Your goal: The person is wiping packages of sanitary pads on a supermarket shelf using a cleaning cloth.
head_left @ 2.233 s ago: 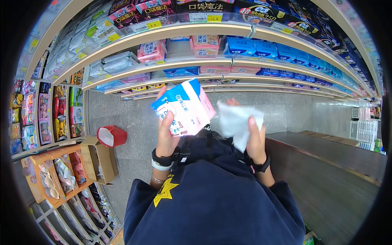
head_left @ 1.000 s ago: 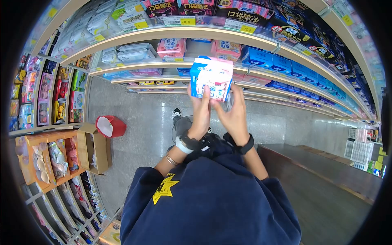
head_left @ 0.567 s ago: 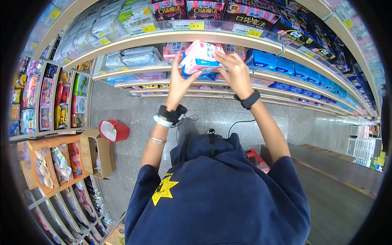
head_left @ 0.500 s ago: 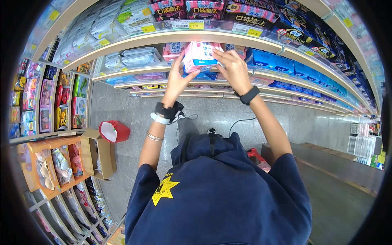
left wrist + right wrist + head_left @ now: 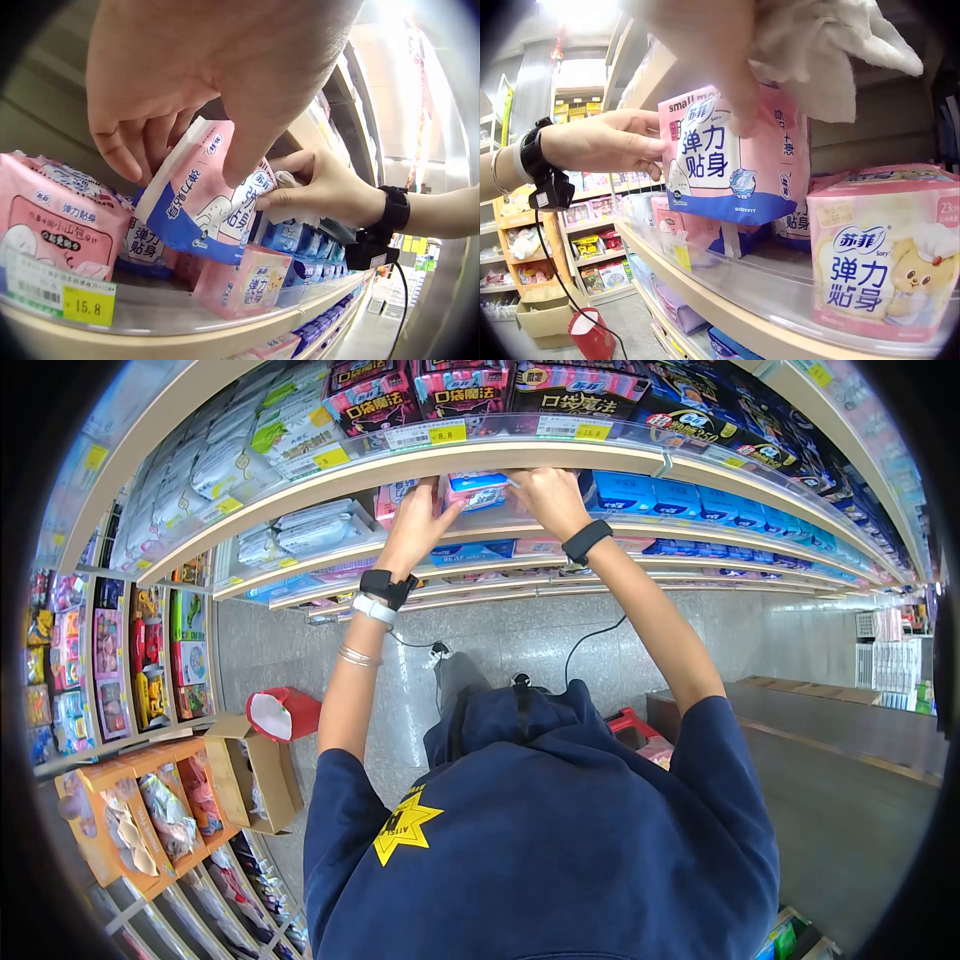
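A pink, white and blue pack [image 5: 480, 488] is tilted between both hands at a shelf opening. The left hand [image 5: 414, 532] grips its left side, thumb in front and fingers behind, as the left wrist view shows of the hand [image 5: 217, 67] and pack [image 5: 199, 199]. The right hand [image 5: 549, 498] is at the pack's other side. In the right wrist view that hand [image 5: 705, 34] holds a crumpled white cloth [image 5: 829, 56], with a finger or thumb against the pack [image 5: 727, 161]. Similar pink packs [image 5: 885, 255] stand on the shelf [image 5: 772, 322].
Blue packs [image 5: 660, 495] line the shelf at the right, white packs [image 5: 315, 528] at the left. The upper shelf edge [image 5: 400, 460] runs just above the hands. A red bucket [image 5: 290, 714], an open carton [image 5: 262, 775] and a dark counter [image 5: 830, 760] stand around the person.
Both hands have moved forward from in front of the body to the shelf, bringing the pack with them. It now sits partly under the upper shelf edge.
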Demonstrator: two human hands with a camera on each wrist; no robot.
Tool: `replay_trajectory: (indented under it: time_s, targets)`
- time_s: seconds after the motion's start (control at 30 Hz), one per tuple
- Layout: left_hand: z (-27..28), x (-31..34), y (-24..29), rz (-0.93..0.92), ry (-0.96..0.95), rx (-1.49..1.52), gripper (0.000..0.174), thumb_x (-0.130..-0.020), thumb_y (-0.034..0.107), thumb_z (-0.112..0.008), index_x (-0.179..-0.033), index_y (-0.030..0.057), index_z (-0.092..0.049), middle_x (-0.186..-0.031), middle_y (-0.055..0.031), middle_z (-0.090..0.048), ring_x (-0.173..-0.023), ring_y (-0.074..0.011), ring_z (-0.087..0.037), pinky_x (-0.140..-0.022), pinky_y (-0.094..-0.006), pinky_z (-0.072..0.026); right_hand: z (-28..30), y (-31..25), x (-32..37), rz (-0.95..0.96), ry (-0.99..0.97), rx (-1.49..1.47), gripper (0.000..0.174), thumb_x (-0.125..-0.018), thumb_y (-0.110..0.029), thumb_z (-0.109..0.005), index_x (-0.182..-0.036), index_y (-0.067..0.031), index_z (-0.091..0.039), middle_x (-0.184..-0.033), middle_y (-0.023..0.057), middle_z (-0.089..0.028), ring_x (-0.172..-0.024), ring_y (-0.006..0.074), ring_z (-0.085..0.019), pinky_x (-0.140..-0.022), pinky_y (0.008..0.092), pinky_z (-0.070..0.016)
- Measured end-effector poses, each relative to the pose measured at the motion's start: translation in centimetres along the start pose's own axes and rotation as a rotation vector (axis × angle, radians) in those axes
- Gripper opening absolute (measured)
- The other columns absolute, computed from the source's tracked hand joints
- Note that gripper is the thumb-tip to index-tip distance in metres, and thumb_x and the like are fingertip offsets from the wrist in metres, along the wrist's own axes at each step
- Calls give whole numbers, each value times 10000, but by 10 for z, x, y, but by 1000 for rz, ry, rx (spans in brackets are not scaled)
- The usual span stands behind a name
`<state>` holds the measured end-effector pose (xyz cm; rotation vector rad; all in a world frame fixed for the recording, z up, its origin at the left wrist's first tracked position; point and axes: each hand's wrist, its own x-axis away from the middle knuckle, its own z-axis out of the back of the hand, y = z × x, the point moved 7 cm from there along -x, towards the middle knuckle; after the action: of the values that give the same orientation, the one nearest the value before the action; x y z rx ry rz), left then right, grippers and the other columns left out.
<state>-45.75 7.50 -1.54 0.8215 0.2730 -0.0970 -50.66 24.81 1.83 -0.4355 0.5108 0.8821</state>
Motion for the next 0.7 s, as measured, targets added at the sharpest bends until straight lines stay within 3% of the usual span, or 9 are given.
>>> replay_trajectory:
  time_s: [0.07,0.1,0.13,0.2,0.23,0.3,0.43,0.63,0.7]
  targets:
    - [-5,-9,-14,161,-144,-49,606,-817,287,-700,-1288,-6,-456,-1061,-274,-603,-1000,-421,-586,-830,-431,-465,-8,3,3,-9,-33,-6,381,-730,-125,-694,-1110,-143,-678,-894,124,-681,-812,303,-658,-676,398,-538]
    - [-8,-11,-17,219,-215,-74,631,-803,324,-702,-1302,25,-458,-1129,-254,-587,-1065,-414,-554,-862,-450,-449,-11,4,4,-1,-33,1,389,-732,-121,-690,-1120,-145,-673,-902,125,-680,-815,305,-657,-678,399,-538]
    - [-7,-14,-17,85,-123,-155,629,-800,325,-703,-1300,28,-463,-1161,-244,-574,-1097,-413,-532,-884,-459,-435,-11,2,2,8,-32,8,397,-734,-118,-685,-1130,-146,-668,-910,127,-680,-817,308,-656,-679,400,-537]
    - [-7,-12,-13,-186,67,-316,626,-793,326,-707,-1296,34,-473,-1226,-226,-549,-1160,-410,-489,-928,-477,-405,-15,1,2,9,-63,24,415,-735,-98,-648,-1149,-129,-657,-976,120,-674,-929,304,-634,-794,401,-506]
    - [-10,-12,-20,-123,30,-301,620,-780,330,-714,-1290,55,-493,-1291,-199,-515,-1217,-399,-437,-991,-490,-342,-20,2,4,27,-56,29,419,-733,-94,-639,-1151,-123,-656,-997,118,-671,-961,302,-625,-828,402,-493]
    - [-12,-12,-22,-111,45,-366,617,-776,334,-719,-1289,69,-503,-1281,-194,-525,-1207,-390,-450,-997,-487,-326,-30,6,7,-1,-125,15,457,-732,-96,-610,-1188,-112,-633,-1102,99,-655,-1056,292,-590,-918,405,-446]
    - [-15,-17,-26,-104,44,-395,621,-752,344,-739,-1280,97,-524,-1257,-168,-549,-1204,-369,-459,-1012,-492,-285,-34,10,11,25,-69,96,498,-747,-120,-597,-1245,-127,-594,-1192,73,-625,-1082,285,-579,-945,407,-428]
    - [-22,-17,-25,-60,32,-508,639,-730,347,-757,-1278,110,-528,-1246,-166,-557,-1221,-367,-441,-1035,-501,-256,-43,14,12,-25,-115,89,409,-758,-141,-589,-1163,-111,-641,-1166,63,-632,-1101,259,-566,-976,402,-406]
    - [-22,-13,-21,-29,38,-572,639,-738,336,-746,-1289,107,-519,-1249,-179,-551,-1241,-374,-420,-1051,-519,-235,-44,7,12,85,-64,126,363,-766,-146,-587,-1119,-97,-654,-1156,56,-631,-1118,249,-551,-977,399,-405]
